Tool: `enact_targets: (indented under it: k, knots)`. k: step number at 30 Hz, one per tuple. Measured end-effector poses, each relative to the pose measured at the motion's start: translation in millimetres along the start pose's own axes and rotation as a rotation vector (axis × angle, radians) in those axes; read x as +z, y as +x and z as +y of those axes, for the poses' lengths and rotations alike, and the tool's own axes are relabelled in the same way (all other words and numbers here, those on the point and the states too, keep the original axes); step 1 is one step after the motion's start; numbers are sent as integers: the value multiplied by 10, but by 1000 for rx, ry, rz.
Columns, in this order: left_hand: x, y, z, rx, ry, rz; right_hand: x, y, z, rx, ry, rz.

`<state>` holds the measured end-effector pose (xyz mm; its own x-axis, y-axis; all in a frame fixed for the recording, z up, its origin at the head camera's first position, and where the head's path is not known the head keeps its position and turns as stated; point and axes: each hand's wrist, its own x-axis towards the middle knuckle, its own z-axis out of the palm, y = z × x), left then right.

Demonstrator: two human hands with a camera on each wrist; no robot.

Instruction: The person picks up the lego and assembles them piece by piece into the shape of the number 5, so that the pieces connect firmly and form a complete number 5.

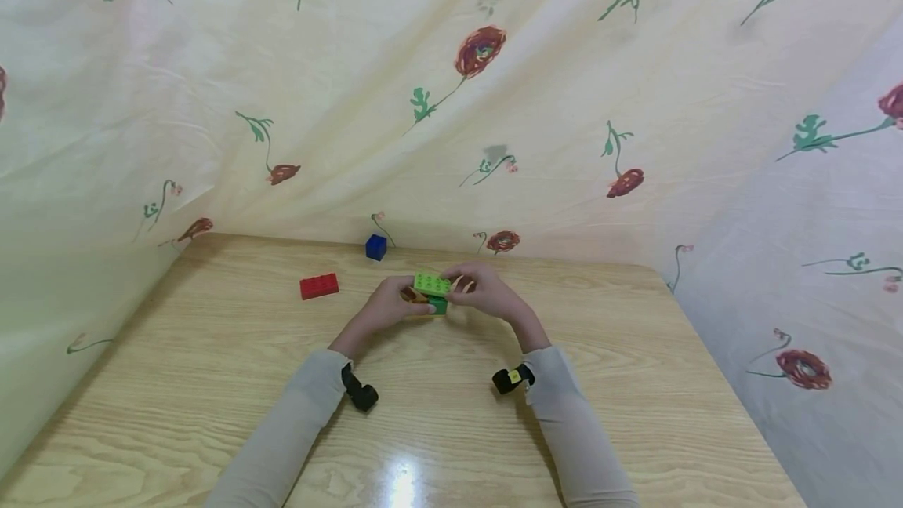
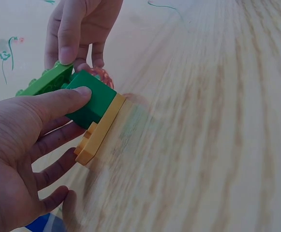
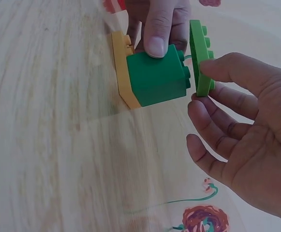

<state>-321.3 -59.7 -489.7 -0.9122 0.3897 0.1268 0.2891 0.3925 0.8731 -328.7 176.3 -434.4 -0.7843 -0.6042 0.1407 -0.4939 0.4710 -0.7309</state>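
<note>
Lime plate | studs up, long axis left-right | right hand pinches it | left hand grips green block

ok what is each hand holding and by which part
The left hand holds the dark green block, thumb on one side, fingers partly hidden. The right hand pinches the light green brick near one end.

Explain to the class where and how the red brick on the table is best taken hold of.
Probably at the middle of its two long sides, thumb and fingers coming down from above: the red brick appears to lie flat on the table, longer than it is wide, touching no other brick. The left hand is nearest, but it holds the dark green block.
</note>
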Motion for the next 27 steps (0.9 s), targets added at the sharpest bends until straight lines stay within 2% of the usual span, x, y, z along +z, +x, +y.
enact_targets:
  k: [14, 27]
  knots:
    - [-2, -9, 4, 18, -20, -3, 29, 8, 5, 33, -6, -44]
    - [-4, -24, 20, 11, -36, 2, 35, -2, -45, 70, 21, -44]
